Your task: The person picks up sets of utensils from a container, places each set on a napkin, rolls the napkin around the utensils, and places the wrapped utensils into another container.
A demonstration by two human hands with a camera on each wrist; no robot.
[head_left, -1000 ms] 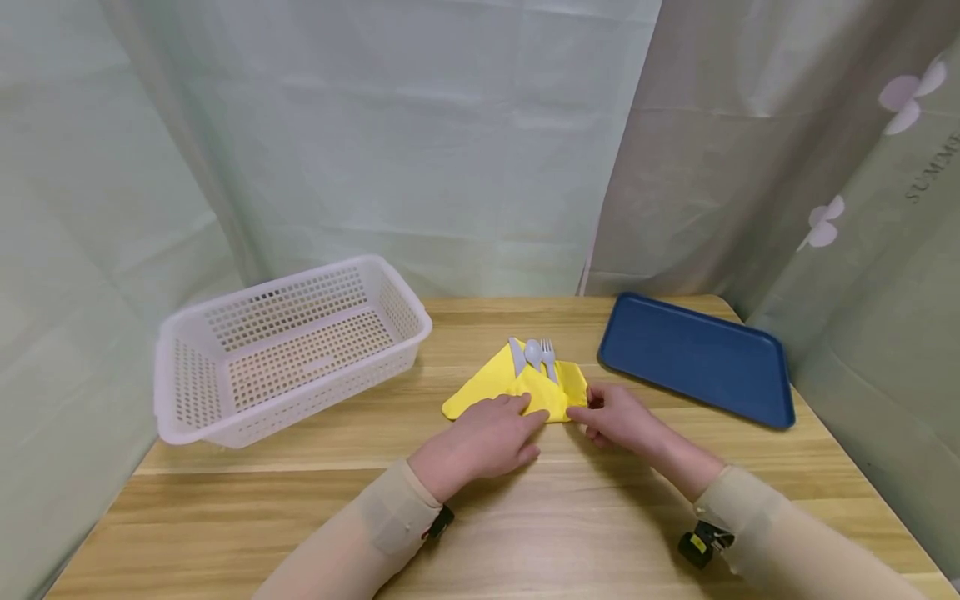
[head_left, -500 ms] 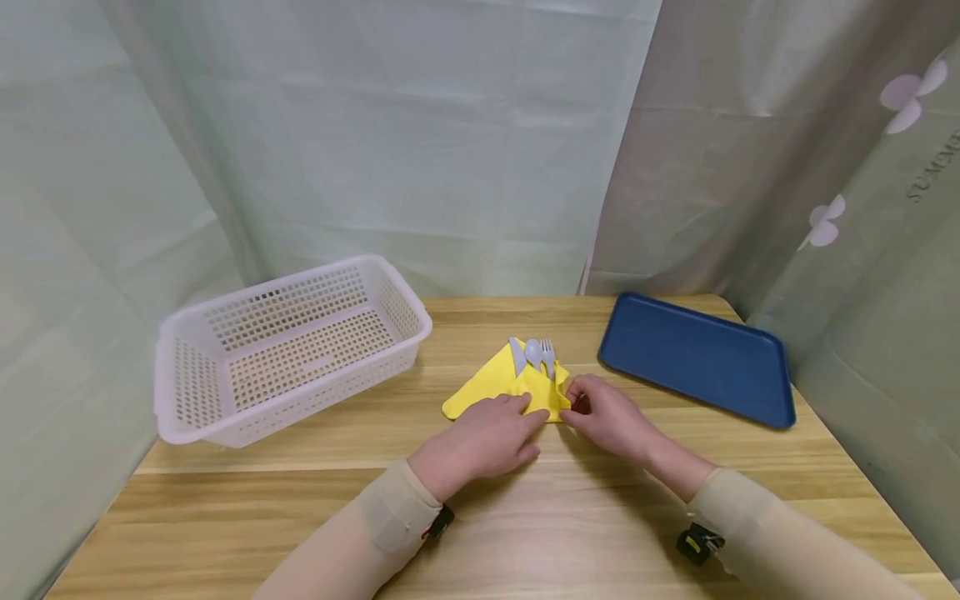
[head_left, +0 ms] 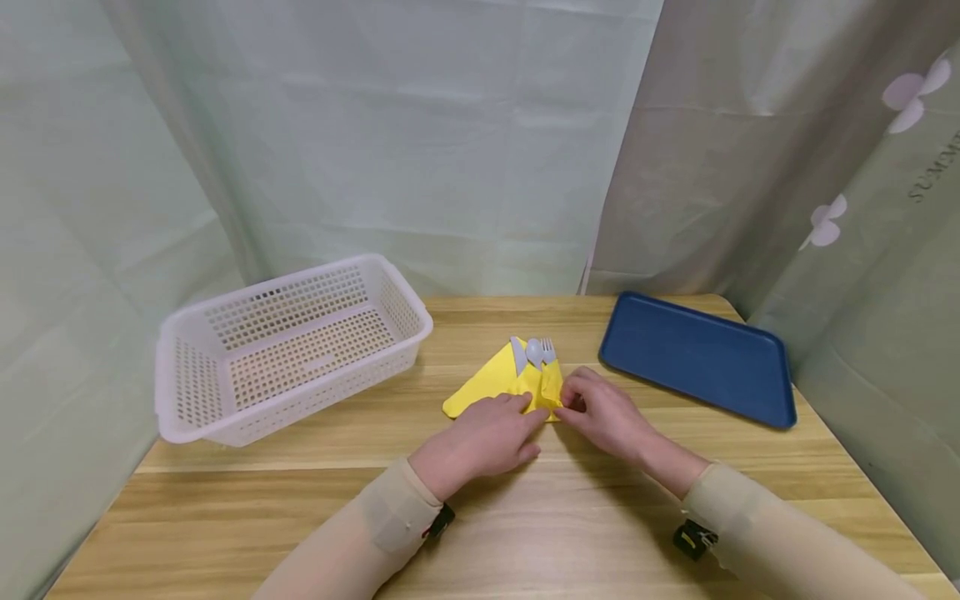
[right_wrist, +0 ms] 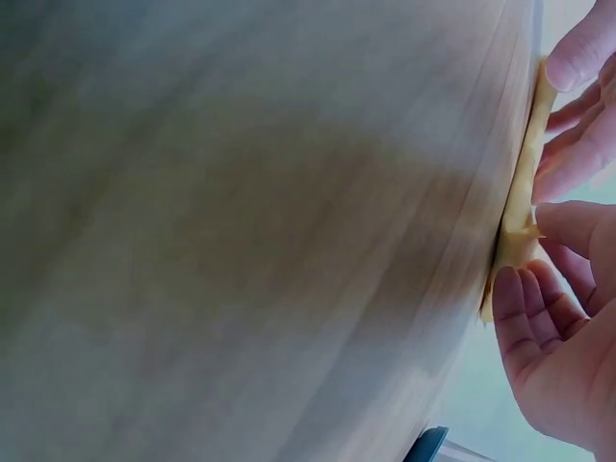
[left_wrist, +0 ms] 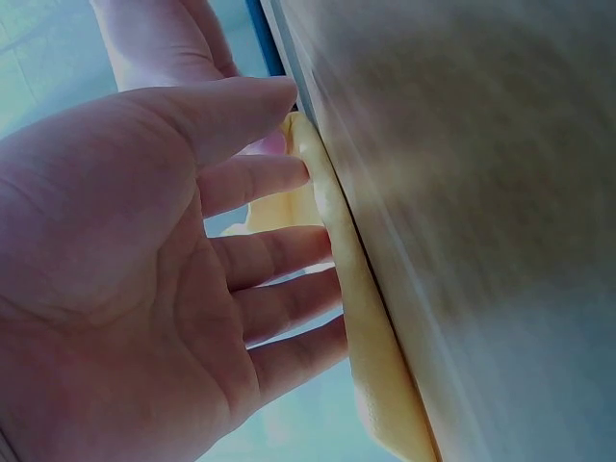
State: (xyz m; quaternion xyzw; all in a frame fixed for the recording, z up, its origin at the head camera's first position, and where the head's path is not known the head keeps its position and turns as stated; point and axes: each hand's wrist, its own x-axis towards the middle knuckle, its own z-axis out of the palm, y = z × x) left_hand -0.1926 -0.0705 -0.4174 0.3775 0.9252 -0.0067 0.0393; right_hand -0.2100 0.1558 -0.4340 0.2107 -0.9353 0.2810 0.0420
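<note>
A yellow cloth napkin (head_left: 480,385) lies on the wooden table, folded up over the handles of a grey knife (head_left: 519,358), a spoon (head_left: 534,352) and a fork (head_left: 548,351). Their heads stick out at the far edge. My left hand (head_left: 483,437) presses the napkin's near part with extended fingers; in the left wrist view the fingertips (left_wrist: 318,245) rest along the cloth. At the right side, my right hand (head_left: 609,417) pinches the napkin's right flap, which now overlaps the fork's lower part. The right wrist view shows its thumb and index finger (right_wrist: 568,223) at a small cloth peak.
A white perforated basket (head_left: 300,421) stands at the left of the table (head_left: 300,517), with nothing seen in it. To the back right lies a blue rectangular tray (head_left: 693,358). Pale curtains (head_left: 450,150) hang close behind and at both sides.
My right hand has moved left, carrying the napkin's right flap inward over the fork's handle. The left hand stays in place on the cloth.
</note>
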